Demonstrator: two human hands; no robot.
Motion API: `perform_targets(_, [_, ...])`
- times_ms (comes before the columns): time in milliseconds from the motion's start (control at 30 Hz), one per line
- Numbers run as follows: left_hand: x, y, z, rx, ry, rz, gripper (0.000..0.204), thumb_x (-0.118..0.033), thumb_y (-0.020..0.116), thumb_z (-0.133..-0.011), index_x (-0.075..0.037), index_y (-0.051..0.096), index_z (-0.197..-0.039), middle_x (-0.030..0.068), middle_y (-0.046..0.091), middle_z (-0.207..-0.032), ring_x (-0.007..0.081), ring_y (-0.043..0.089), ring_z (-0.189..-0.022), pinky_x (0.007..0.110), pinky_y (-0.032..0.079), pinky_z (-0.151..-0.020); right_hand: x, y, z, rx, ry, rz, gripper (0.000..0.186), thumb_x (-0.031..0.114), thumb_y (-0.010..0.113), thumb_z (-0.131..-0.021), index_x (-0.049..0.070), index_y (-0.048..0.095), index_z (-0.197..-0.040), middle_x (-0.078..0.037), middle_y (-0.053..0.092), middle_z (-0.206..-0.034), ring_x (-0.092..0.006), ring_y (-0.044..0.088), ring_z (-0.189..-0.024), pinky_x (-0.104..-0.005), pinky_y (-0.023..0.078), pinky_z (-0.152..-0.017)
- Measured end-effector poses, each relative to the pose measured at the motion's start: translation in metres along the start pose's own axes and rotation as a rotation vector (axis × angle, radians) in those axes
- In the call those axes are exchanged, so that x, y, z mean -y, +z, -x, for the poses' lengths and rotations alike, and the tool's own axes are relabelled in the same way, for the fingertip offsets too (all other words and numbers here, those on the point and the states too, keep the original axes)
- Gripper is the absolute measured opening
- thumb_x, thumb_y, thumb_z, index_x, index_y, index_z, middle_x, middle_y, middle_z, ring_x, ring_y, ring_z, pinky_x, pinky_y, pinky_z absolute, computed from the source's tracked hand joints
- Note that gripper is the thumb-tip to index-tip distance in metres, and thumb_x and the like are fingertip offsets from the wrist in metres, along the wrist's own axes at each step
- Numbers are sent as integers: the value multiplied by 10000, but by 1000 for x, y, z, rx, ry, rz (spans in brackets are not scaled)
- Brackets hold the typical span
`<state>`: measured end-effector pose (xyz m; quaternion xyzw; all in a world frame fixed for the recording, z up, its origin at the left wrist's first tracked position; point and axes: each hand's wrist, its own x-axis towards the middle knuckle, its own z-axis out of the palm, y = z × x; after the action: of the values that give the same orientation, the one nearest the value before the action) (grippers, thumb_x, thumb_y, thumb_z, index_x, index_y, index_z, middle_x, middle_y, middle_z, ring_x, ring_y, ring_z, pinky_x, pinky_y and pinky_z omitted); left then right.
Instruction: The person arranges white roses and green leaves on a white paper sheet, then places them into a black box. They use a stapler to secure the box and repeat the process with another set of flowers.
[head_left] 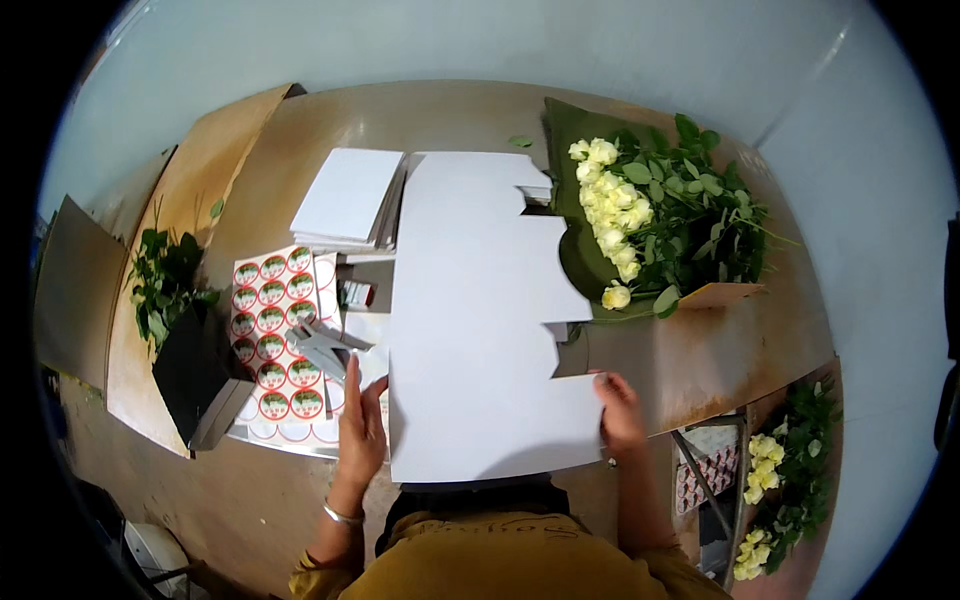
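A large white card sheet point(475, 310) with a notched, wavy right edge spans the middle of the worktable point(450, 115). My left hand point(362, 425) is beside the sheet's left edge, fingers extended, near a grey metal stapler point(325, 350). My right hand point(618, 415) grips the sheet's lower right corner, thumb on top. Round red-rimmed stickers on backing sheets point(270, 340) lie left of it, with a small red-and-white box point(355, 294). A stack of white cards point(340, 195) sits at the upper left of the sheet.
Cream roses with leaves point(610, 210) rest on green wrapping point(555, 130) at right. Greenery point(165, 280) stands by a black holder point(195, 370) at left. More roses point(765, 470) lie low at right beside a lower shelf point(705, 470). A pale wall point(420, 40) runs behind.
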<state>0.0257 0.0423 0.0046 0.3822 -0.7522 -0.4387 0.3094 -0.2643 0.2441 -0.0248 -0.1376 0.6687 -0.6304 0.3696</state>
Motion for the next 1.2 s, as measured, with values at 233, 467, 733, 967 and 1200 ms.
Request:
perform_targets(233, [-43, -46, -55, 207, 681, -225, 494, -126, 660, -778, -47, 539, -1251, 159, 601, -1203, 317, 535, -1163, 393, 384, -1009, 83, -10, 45, 228, 184, 23, 228, 126, 607, -871, 7, 624, -1064, -20, 630, -851, -86, 576, -729, -226, 466, -666])
perform_targets(467, [7, -44, 2, 643, 464, 158, 337, -206, 717, -714, -87, 684, -1028, 66, 688, -986, 253, 640, -893, 355, 474, -827, 154, 18, 51, 713, 288, 851, 286, 232, 620, -899, 9, 653, -1074, -49, 683, -968, -97, 615, -878, -242, 478, -805])
perform_targets(733, [40, -24, 53, 705, 182, 122, 374, -326, 638, -750, -47, 659, -999, 121, 650, -1015, 307, 605, -938, 370, 462, -861, 44, 95, -12, 1411, 232, 939, 361, 233, 551, -937, 20, 549, -1229, -120, 611, -1197, -193, 579, -1078, -304, 455, -911])
perform_targets(967, [20, -54, 59, 811, -169, 222, 400, -60, 632, -794, -65, 597, -1192, 97, 604, -1202, 272, 543, -1152, 353, 404, -1009, -1, 141, 0, 1631, -43, 954, 333, 188, 477, -931, 57, 548, -1228, -154, 577, -1171, -294, 552, -1081, -356, 428, -939])
perform_targets(1200, [-9, -19, -30, 551, 61, -158, 613, -176, 677, -818, -60, 419, -1362, 175, 399, -1402, 323, 361, -1316, 413, 308, -1076, 7, 136, -2, 1590, -17, 909, 306, 152, 453, -934, 40, 582, -1187, -146, 560, -1136, -301, 526, -1088, -353, 411, -947])
